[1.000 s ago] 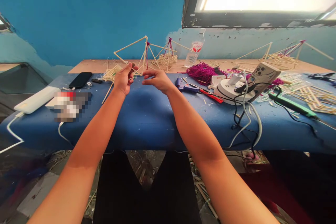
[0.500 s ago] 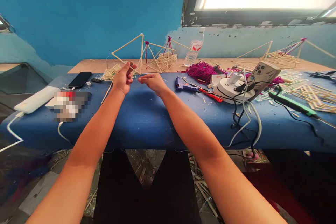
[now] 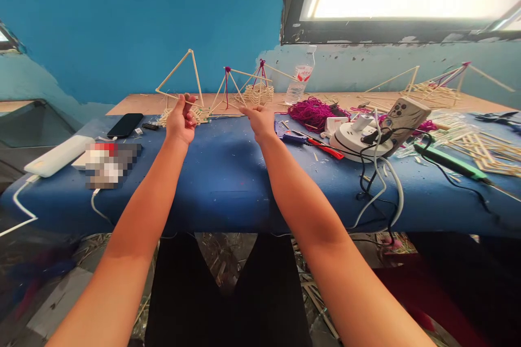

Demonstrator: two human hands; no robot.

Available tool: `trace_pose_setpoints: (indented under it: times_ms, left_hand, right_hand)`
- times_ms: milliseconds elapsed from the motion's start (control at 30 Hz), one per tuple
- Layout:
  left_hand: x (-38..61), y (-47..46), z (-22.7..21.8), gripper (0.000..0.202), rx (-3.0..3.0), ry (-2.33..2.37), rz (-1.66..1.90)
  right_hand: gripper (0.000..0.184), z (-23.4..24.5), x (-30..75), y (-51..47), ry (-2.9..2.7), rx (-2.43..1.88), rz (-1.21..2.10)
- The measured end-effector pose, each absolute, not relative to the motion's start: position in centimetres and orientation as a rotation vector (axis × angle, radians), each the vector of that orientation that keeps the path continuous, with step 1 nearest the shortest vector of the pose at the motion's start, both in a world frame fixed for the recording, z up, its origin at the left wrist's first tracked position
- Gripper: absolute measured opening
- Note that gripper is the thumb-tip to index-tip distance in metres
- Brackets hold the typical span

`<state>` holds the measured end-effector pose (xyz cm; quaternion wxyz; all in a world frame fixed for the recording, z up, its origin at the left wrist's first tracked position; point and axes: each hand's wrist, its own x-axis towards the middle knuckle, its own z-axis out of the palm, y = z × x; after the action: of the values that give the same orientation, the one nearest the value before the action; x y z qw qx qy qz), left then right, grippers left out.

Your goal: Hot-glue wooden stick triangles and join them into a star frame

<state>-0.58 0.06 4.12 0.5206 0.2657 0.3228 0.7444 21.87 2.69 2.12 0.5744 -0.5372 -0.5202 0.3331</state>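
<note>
My left hand (image 3: 181,122) is closed round the lower side of a triangular frame of thin wooden sticks (image 3: 174,69), which stands upright above the fingers with its apex on top. My right hand (image 3: 260,119) is raised over the blue table, its thumb and forefinger pinched together and pointing left; whatever lies between the fingertips is too small to make out. Behind the hands stand stick structures tied with purple yarn (image 3: 228,70). A pile of joined sticks (image 3: 199,115) lies just behind my left hand.
To the right are a purple yarn heap (image 3: 313,114), a blue glue gun (image 3: 293,139), red-handled pliers (image 3: 329,149) and a white power strip (image 3: 354,141) with trailing cables. A phone (image 3: 125,125) and a white power bank (image 3: 59,156) lie left. A water bottle (image 3: 299,84) stands at the back.
My left hand has moved left with the stick frame, which has turned. My right hand has shifted right, so the hands are farther apart. The loose stick below my left hand no longer shows there.
</note>
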Motion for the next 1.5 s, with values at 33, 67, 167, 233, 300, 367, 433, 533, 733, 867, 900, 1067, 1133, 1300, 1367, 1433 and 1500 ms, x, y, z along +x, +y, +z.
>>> trace_pose_setpoints:
  times_ms: [33, 67, 167, 233, 300, 367, 433, 533, 733, 867, 900, 1067, 1133, 1300, 1367, 1433, 1500]
  left_hand:
    - [-0.4, 0.1, 4.0, 0.023, 0.628, 0.768, 1.774]
    - [-0.2, 0.0, 3.9, 0.023, 0.623, 0.760, 1.758]
    - [0.9, -0.3, 3.6, 0.021, 0.644, 0.770, 1.704]
    - [1.7, -0.6, 3.4, 0.020, 0.675, 0.800, 1.675]
    - [2.3, -0.8, 3.3, 0.018, 0.705, 0.822, 1.656]
    - [2.6, -1.0, 3.2, 0.016, 0.734, 0.834, 1.643]
    - [2.6, -1.0, 3.1, 0.016, 0.763, 0.846, 1.636]
    - [2.6, -0.8, 2.9, 0.017, 0.813, 0.860, 1.637]
    - [2.6, -0.2, 2.2, 0.023, 0.836, 0.924, 1.652]
    - [2.4, 0.0, 2.0, 0.027, 0.835, 0.929, 1.655]
    - [2.4, 0.0, 2.0, 0.028, 0.835, 0.934, 1.654]
    - [2.2, 0.0, 2.1, 0.023, 0.781, 0.916, 1.663]
    - [2.2, 0.0, 2.2, 0.021, 0.766, 0.911, 1.674]
    - [2.3, -0.2, 2.4, 0.023, 0.766, 0.941, 1.675]
    - [2.2, -0.3, 2.4, 0.022, 0.791, 0.951, 1.671]
    - [2.2, -0.3, 2.4, 0.021, 0.828, 0.948, 1.659]
    - [2.1, -0.4, 2.4, 0.022, 0.851, 0.940, 1.649]
  right_hand:
    - [0.034, 2.1, 21.5, 2.6, -1.249, -1.198, 0.784]
    - [0.034, 2.0, 21.0, 2.5, -1.303, -1.138, 0.804]
    - [0.013, 1.2, 19.1, 2.1, -1.495, -0.997, 0.880]
    - [0.021, 0.6, 17.9, 1.9, -1.560, -0.923, 0.905]
    - [0.034, 0.1, 17.2, 1.9, -1.554, -0.870, 0.945]
    - [0.049, -0.2, 17.1, 1.9, -1.502, -0.828, 1.031]
    - [0.060, -0.2, 17.2, 1.9, -1.456, -0.783, 1.119]
    - [0.063, -0.1, 17.3, 1.8, -1.450, -0.759, 1.158]
    - [0.050, -0.2, 16.9, 1.4, -1.491, -0.753, 1.158]
    - [0.063, 0.3, 17.0, 1.0, -1.469, -0.719, 1.207]
    - [0.064, 0.5, 17.1, 0.9, -1.476, -0.706, 1.214]
    - [0.034, 1.0, 17.1, 0.2, -1.530, -0.748, 1.221]
    - [0.024, 0.9, 17.1, 0.2, -1.558, -0.766, 1.233]
    - [0.013, 0.2, 17.2, 0.9, -1.618, -0.931, 1.124]
    - [0.012, -0.1, 17.2, 1.1, -1.623, -0.998, 1.075]
    - [0.013, -0.1, 17.2, 1.2, -1.604, -0.994, 1.070]
    - [0.022, 0.0, 17.2, 1.1, -1.564, -0.921, 1.104]
